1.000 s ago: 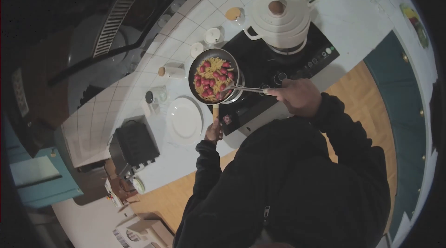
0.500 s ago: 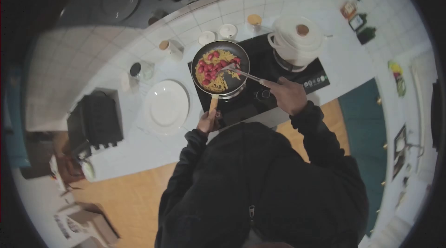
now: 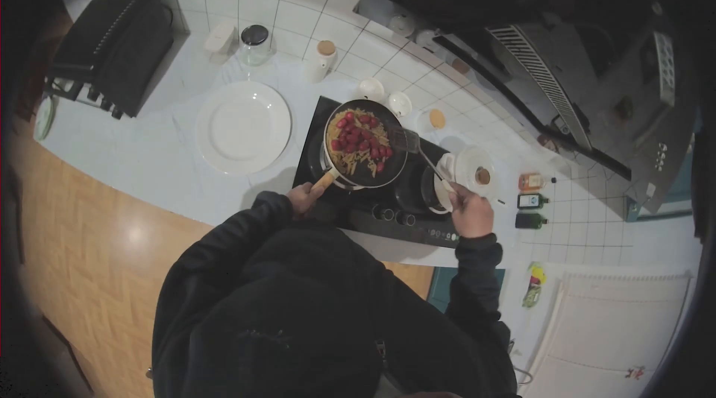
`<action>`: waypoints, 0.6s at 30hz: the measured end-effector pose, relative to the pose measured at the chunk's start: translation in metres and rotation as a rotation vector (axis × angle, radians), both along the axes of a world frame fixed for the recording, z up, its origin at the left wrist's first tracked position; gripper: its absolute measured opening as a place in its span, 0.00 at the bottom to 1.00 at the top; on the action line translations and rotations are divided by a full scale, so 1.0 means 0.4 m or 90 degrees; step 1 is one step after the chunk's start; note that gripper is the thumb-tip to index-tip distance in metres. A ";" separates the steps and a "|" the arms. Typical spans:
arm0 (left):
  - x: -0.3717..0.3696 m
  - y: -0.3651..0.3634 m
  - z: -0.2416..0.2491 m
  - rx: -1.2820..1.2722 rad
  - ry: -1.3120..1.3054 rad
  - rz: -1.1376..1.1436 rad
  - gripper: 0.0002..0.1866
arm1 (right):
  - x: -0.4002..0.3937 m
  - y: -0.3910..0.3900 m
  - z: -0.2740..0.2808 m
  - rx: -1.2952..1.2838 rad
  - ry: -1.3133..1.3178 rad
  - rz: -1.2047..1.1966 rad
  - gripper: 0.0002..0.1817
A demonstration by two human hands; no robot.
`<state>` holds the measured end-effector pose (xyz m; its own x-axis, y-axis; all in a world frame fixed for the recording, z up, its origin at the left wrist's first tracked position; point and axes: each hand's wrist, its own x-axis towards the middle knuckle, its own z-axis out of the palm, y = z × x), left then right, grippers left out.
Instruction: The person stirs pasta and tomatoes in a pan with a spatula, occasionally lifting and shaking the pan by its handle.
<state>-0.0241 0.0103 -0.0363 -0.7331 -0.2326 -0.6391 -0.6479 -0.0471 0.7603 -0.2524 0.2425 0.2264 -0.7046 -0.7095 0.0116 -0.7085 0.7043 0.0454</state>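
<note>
My left hand (image 3: 302, 199) is closed around the light wooden handle (image 3: 326, 179) of a dark frying pan (image 3: 397, 164). In the pan lie yellow pasta-like pieces (image 3: 360, 171) with several red, tomato-like chunks (image 3: 349, 137) heaped on top. A spatula (image 3: 406, 140) with a flat slotted head is gripped in my right hand (image 3: 472, 213). Its head hangs at the pan's right rim, apart from the food. The pan sits over the left part of a black cooktop (image 3: 358, 213). My right hand is close beside a white lidded pot (image 3: 477, 163), partly overlapping it in view.
A large white plate (image 3: 209, 133) rests left of the cooktop. Behind stand a glass jar (image 3: 255, 46), a cork-topped container (image 3: 323, 62) and small white dishes (image 3: 371, 89). A black toaster oven (image 3: 112, 48) is far left. Bottles (image 3: 531, 201) line the right wall, and a range hood (image 3: 537, 74) juts overhead.
The spatula has left the food and moved to the pan's right rim, with my right hand drawn outward. The view has turned. My left hand keeps the pan handle.
</note>
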 end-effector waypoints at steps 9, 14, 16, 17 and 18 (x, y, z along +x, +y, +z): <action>0.001 -0.003 0.021 -0.031 0.038 0.002 0.52 | -0.011 -0.236 0.169 0.250 -0.073 0.002 0.14; 0.002 -0.005 0.042 0.012 -0.008 -0.013 0.56 | -0.027 -0.362 0.188 0.377 -0.078 -0.036 0.13; 0.005 -0.007 0.053 0.018 -0.013 -0.008 0.55 | -0.046 -0.394 0.182 0.399 -0.098 -0.066 0.13; 0.006 -0.004 0.057 0.026 -0.012 0.001 0.53 | -0.059 -0.403 0.176 0.408 -0.115 -0.089 0.13; 0.004 -0.004 0.061 0.029 -0.014 0.003 0.52 | -0.074 -0.406 0.172 0.411 -0.125 -0.102 0.13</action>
<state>-0.0225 0.0089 -0.0120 -0.7181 -0.2069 -0.6645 -0.6635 -0.0844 0.7434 -0.2819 0.0800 0.2954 -0.7473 -0.4185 -0.5162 -0.6360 0.6756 0.3730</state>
